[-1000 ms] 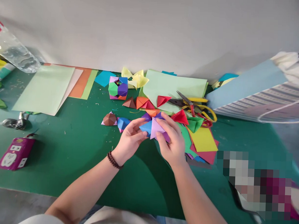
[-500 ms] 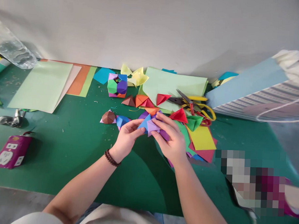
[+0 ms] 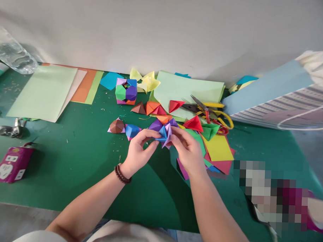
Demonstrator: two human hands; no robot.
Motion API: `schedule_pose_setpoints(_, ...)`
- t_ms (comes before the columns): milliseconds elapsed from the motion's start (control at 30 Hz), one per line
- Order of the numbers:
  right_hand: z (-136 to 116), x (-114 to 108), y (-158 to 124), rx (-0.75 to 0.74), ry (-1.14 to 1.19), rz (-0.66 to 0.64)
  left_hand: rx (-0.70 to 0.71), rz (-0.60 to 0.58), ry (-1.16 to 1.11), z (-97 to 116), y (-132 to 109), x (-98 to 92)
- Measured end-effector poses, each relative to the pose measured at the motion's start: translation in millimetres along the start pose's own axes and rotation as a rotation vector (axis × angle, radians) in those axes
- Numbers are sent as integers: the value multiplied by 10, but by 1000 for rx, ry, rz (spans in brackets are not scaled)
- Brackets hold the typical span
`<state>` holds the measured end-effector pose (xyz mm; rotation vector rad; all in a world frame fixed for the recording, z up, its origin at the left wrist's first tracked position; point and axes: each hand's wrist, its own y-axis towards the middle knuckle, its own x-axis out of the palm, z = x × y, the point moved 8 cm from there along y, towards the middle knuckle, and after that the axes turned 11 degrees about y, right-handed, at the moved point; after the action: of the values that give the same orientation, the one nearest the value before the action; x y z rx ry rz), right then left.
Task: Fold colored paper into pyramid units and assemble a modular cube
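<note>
Both my left hand [image 3: 139, 151] and my right hand [image 3: 186, 149] grip a modular origami piece [image 3: 162, 131] of purple, blue and lilac pointed units. The fingers of both hands hide its lower part. Just left of my left hand lie a blue folded unit [image 3: 131, 131] and a brown-and-pink unit [image 3: 116, 126]. Further back stands a finished origami cube [image 3: 126, 91] in green, purple and blue. Several red and orange folded points [image 3: 153, 107] lie beyond the piece, and a green one [image 3: 210, 131] lies to the right of my right hand.
Everything rests on a green cutting mat [image 3: 69, 167], with paper sheets [image 3: 43, 94] at the back left. Yellow-handled scissors [image 3: 204, 110] lie on pale green paper. A plastic bottle [image 3: 11, 48], a purple box [image 3: 13, 164] and a striped paper bag [image 3: 281, 104] sit near the edges.
My hands have turned the origami piece and drawn closer together, so its purple and blue points now stick upward. The whole scene sits slightly further left in the view.
</note>
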<state>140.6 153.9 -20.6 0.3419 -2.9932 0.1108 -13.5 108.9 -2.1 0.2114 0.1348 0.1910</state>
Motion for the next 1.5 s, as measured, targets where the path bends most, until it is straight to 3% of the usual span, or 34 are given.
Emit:
schedule_pose_setpoints(133,124,68,-27,98,132,-142,380,107,393,293,-83,-39)
schedule_pose_setpoints(233,113,89,-36,103,173,-189,442,111,446,310,-114,-17)
schedule_pose_setpoints(567,-102,49,-4,-81,-58,-68,410,-45,405,257,-120,160)
schedule_pose_setpoints(700,-152,25,-15,-169,-251,-7,400,-46,379,273,-126,151)
schedule_pose_setpoints(833,-106,-17,-23,-138,-231,58,393,-29,332,282,-134,134)
schedule_pose_setpoints(1000,-65,-25,-31,-93,-143,87,148,-66,22,99,-117,156)
schedule_pose_setpoints(1133,-116,-4,-24,-108,-273,56,-41,-142,-139,-41,-138,244)
schedule_pose_setpoints(1333,-242,-58,-21,-281,-600,79,-53,-210,-195,-60,-203,331)
schedule_pose_setpoints(1500,-198,-124,-23,-280,-594,115,-101,-158,-275,-84,-170,281)
